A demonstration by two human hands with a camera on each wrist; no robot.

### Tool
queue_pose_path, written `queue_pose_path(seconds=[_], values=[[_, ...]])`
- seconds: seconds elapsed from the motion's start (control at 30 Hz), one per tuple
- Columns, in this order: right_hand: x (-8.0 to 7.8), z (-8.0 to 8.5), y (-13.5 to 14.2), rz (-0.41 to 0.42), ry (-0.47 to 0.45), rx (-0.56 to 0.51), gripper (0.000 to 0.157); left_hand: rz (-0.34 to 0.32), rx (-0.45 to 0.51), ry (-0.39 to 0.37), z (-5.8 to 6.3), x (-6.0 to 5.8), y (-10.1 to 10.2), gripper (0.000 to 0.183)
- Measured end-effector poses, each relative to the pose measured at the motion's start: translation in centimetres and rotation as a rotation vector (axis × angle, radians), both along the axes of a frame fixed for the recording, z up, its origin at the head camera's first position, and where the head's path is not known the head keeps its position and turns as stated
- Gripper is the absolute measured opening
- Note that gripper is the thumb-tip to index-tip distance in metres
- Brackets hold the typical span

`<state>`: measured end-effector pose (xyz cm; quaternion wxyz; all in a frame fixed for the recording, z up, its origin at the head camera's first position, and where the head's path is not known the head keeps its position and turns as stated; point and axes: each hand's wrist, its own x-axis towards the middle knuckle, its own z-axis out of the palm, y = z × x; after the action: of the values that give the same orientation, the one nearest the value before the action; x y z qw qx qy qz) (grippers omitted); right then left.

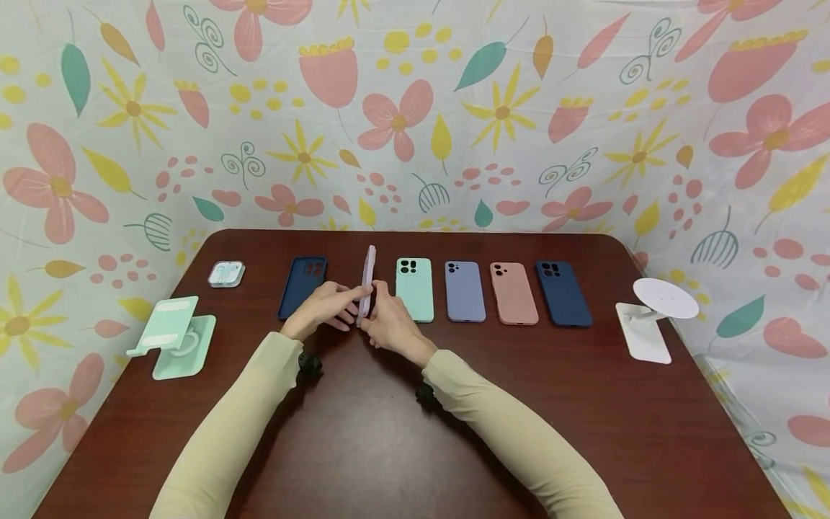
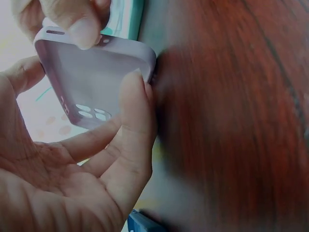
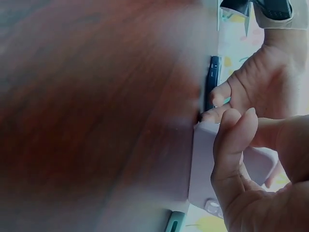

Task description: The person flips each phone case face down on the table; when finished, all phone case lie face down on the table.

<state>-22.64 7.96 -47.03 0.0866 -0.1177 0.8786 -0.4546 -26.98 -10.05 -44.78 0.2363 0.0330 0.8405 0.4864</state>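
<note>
A pale lilac phone case (image 1: 367,277) stands up on its long edge between both hands, above the table's back half. My left hand (image 1: 322,306) holds it from the left, and its fingers reach into the hollow inside in the left wrist view. My right hand (image 1: 393,321) grips the case's near end from the right, its thumb over the rim. Camera cutouts show at the far end of the lilac case (image 2: 79,79). To the left lies a dark blue case (image 1: 300,285), hollow side up, partly behind my left hand. A mint green case (image 1: 415,290) lies just right of my right hand.
Farther right lie a lavender blue case (image 1: 465,292), a pink case (image 1: 514,294) and another dark blue case (image 1: 563,294). A mint phone stand (image 1: 201,346) and a small clear box with white earphones (image 1: 226,274) are left. A white stand (image 1: 648,339) is right.
</note>
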Motion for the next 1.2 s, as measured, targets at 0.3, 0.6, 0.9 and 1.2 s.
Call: queue_pose_path(seconds=[0.3, 0.6, 0.9, 1.2], values=[[0.4, 1.0, -0.3, 0.011, -0.042, 0.040, 0.076, -0.049, 0.048, -0.016, -0.2, -0.3, -0.8, 0.070], [0.0, 0.9, -0.8, 0.009, -0.102, 0.053, 0.070, 0.113, 0.166, 0.128, 1.0, -0.1, -1.8, 0.046], [-0.7, 0.7, -0.8, 0.015, -0.157, 0.094, 0.068, 0.165, 0.132, 0.189, 1.3, 0.4, -2.6, 0.034], [-0.6, 0.7, -0.8, 0.025, -0.142, 0.064, 0.050, 0.183, 0.082, 0.231, 1.1, 0.5, -3.0, 0.025]])
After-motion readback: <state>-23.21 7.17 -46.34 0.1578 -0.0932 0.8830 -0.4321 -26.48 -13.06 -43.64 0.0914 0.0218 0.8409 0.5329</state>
